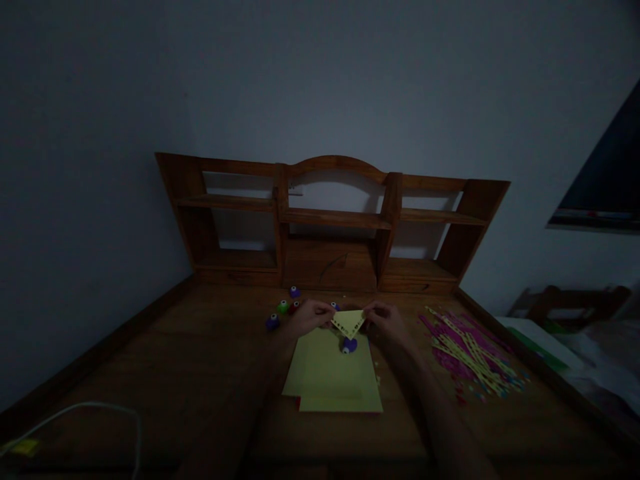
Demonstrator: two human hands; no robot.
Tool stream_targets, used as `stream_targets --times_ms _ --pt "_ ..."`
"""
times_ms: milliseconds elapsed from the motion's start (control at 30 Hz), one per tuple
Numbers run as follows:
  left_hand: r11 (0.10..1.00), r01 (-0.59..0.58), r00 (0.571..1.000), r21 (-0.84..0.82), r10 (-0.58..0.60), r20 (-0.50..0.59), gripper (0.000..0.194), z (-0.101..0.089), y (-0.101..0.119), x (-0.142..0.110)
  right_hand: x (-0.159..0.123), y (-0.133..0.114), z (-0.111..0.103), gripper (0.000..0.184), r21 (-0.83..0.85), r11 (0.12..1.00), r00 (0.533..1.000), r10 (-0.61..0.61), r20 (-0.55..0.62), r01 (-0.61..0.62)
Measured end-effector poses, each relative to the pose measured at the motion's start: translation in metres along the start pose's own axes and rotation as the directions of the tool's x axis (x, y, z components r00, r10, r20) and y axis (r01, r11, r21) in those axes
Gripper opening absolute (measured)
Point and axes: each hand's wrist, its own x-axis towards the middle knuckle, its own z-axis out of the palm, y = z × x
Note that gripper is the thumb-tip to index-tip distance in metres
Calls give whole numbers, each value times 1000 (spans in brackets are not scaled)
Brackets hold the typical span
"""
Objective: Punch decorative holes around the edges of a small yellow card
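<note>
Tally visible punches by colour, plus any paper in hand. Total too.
Purple punches: 4, one partly hidden near the left hand's fingertips
Green punch: 1
Red punch: 1
Yellow paper triangle, held with the right hand too: 1
Total: 7

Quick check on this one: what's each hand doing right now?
Left hand: closed, pinching the yellow triangle by its left corner.
Right hand: closed, pinching the same triangle by its right corner.

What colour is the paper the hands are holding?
The held paper is pale yellow, seen in the head view.
</note>
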Motion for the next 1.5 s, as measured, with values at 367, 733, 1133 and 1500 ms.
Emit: stream_targets --times_ms 367,733,1133,1500 --pt "991 -54 995 119 44 90 25 22 15 -9 -7 -3 12 18 -55 998 976 24 218 -12" --pt "998 23 989 65 -13 -148 36 -10 22 -8 0 7 -2 25 128 990 994 52 92 -64" --pt "985 -73 991 159 90 -102 28 7 26 -6 -5 -2 18 51 348 922 982 129 135 -169" --pt "988 -150 964 -49 135 -230 33 30 30 -2 -9 4 21 30 42 997 987 61 148 -68"
